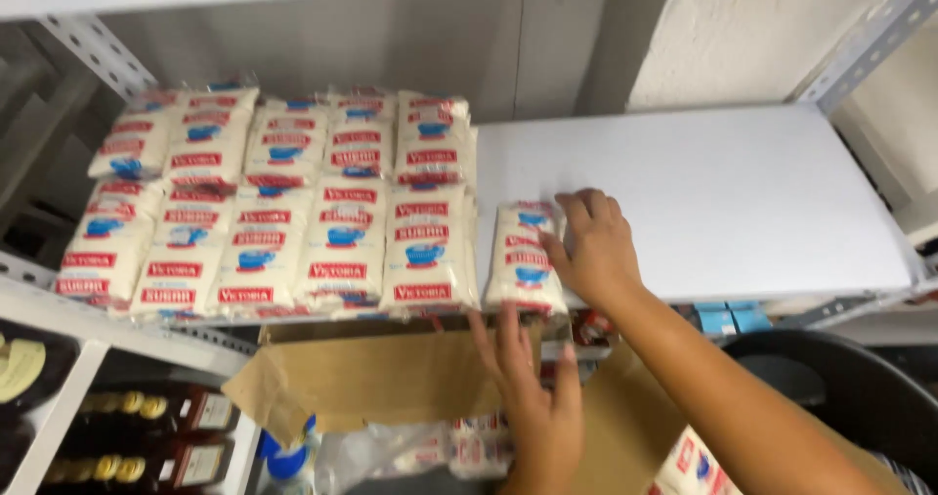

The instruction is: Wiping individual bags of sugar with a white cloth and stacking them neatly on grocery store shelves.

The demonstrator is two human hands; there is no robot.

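Left hand [537, 407] over box [371, 378], right hand [591, 246] on packet [526, 260]

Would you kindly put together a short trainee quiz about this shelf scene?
1. True or false: the right hand touches a white bag on the shelf.
2. Where is the left hand? A) on the shelf top B) at the cardboard box below the shelf's edge C) on the bottles
3. Which side of the shelf holds the stacked bags, left or right?

Key: 1 true; 2 B; 3 left.
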